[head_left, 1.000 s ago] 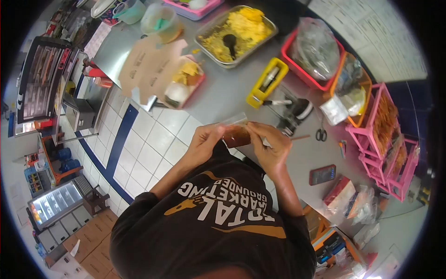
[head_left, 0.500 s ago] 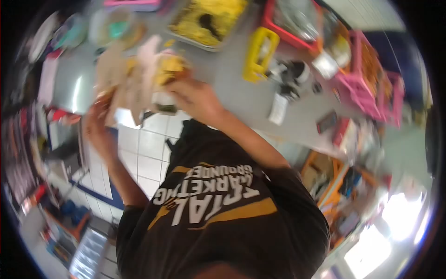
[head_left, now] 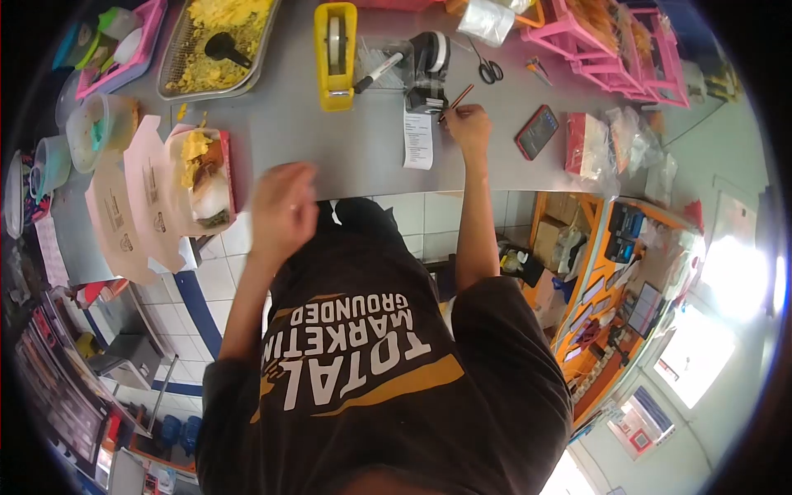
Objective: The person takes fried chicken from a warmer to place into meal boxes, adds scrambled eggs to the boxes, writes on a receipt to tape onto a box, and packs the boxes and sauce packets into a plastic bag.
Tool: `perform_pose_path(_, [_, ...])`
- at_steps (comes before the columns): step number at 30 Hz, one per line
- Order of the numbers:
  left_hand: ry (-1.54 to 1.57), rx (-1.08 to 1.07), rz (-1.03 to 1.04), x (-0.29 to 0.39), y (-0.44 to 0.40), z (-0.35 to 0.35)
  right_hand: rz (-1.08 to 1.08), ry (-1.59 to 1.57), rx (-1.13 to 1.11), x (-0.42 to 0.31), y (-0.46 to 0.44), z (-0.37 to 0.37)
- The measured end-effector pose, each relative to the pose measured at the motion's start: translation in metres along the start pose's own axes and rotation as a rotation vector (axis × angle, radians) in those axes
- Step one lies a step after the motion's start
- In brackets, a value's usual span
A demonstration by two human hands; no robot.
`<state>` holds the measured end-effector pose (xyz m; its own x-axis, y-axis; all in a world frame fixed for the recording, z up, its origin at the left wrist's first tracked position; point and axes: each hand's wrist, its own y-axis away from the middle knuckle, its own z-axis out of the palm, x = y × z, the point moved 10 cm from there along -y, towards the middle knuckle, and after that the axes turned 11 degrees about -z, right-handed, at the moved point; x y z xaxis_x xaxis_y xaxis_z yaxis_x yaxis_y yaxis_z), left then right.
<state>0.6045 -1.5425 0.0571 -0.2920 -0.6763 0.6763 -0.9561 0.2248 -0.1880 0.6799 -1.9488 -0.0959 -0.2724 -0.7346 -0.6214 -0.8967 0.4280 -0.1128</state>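
My right hand (head_left: 468, 130) is closed on a thin brown pencil (head_left: 459, 101) over the grey table. Just left of it, a printed paper slip (head_left: 418, 142) hangs from a small black device (head_left: 427, 70). My left hand (head_left: 285, 210) is blurred by motion at the table's front edge, between the slip and an open food box (head_left: 228, 169); its fingers are not clear. Yellow food (head_left: 195, 153) and a white round item (head_left: 212, 196) sit in that box. A yellow tape dispenser (head_left: 337, 95) and a black-and-white marker (head_left: 379, 73) lie behind.
A metal tray of yellow food (head_left: 206, 82) with a black scoop stands at back left, beside plastic tubs (head_left: 87, 136). Black scissors (head_left: 490, 73), a phone (head_left: 537, 132), a red-and-white box (head_left: 587, 144) and pink baskets (head_left: 577, 41) are at right.
Both hands have left the food box area. My right hand moved right and took hold of the pencil; my left hand moved toward the middle. The view has shifted right.
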Motion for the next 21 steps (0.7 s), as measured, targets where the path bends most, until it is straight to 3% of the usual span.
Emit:
perform_pose_path(3, [-0.03,-0.315,0.188,0.038,-0.007,0.116,0.155,-0.123,-0.206,0.005,-0.005,0.007])
perform_pose_path(5, [-0.096,-0.354,0.245,0.053,-0.013,0.161,0.192,-0.122,-0.308,-0.002,0.013,-0.003])
perform_pose_path(9, [-0.223,-0.441,0.286,0.061,0.0,0.205,0.294,-0.375,-0.232,0.007,0.054,-0.008])
perform_pose_path(11, [-0.234,-0.457,0.273,0.059,0.004,0.211,0.233,-1.06,-0.095,-0.012,0.074,0.006])
perform_pose_path(12, [-0.249,-0.469,0.268,0.057,0.007,0.213,0.243,-1.059,-0.099,-0.011,0.081,0.016])
perform_pose_path(15, [-0.263,-0.478,0.243,0.056,0.011,0.213,-0.124,-0.935,-0.041,-0.036,0.088,0.015])
perform_pose_path(21, [-0.266,-0.482,0.21,0.057,0.017,0.212,-0.218,-0.68,-0.03,-0.034,0.086,0.012])
